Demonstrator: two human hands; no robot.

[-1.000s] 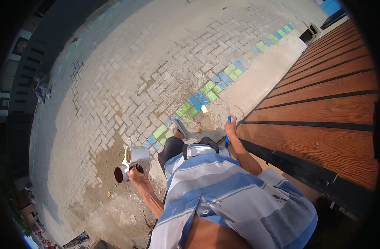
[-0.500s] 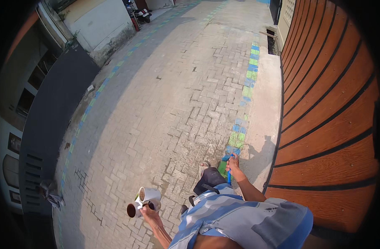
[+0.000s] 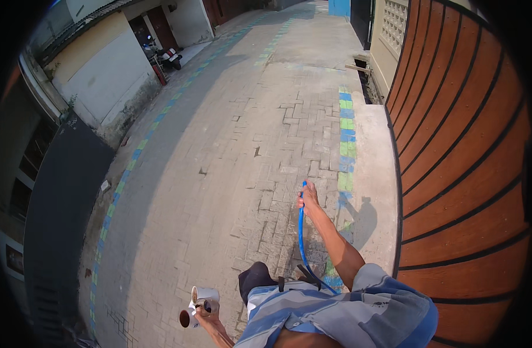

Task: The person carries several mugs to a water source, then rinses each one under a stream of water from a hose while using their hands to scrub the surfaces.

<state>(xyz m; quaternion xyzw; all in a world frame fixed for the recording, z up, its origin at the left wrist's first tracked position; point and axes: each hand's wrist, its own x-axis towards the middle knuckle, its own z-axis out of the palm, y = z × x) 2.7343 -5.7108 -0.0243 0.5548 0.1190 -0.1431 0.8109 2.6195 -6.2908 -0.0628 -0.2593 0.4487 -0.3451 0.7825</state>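
Observation:
My right hand (image 3: 307,197) is stretched forward over the paved lane, gripping a thin blue hose (image 3: 301,238) that curves back toward my waist. My left hand (image 3: 203,313) is low at the bottom edge, closed around a bundle of short cans or cups (image 3: 199,304), one white and two with dark open mouths. My blue and white striped shirt (image 3: 347,316) fills the bottom of the view.
A brick-paved lane (image 3: 242,151) runs ahead, with blue and green painted strips (image 3: 347,139) along both sides. A tall brown slatted gate (image 3: 463,156) stands close on my right. A dark gate (image 3: 62,214) and pale wall are on the left; a parked motorbike (image 3: 164,55) far off.
The view has swung up along the lane. My right hand has stretched farther forward with the blue hose. My left hand still holds the cans low at my side.

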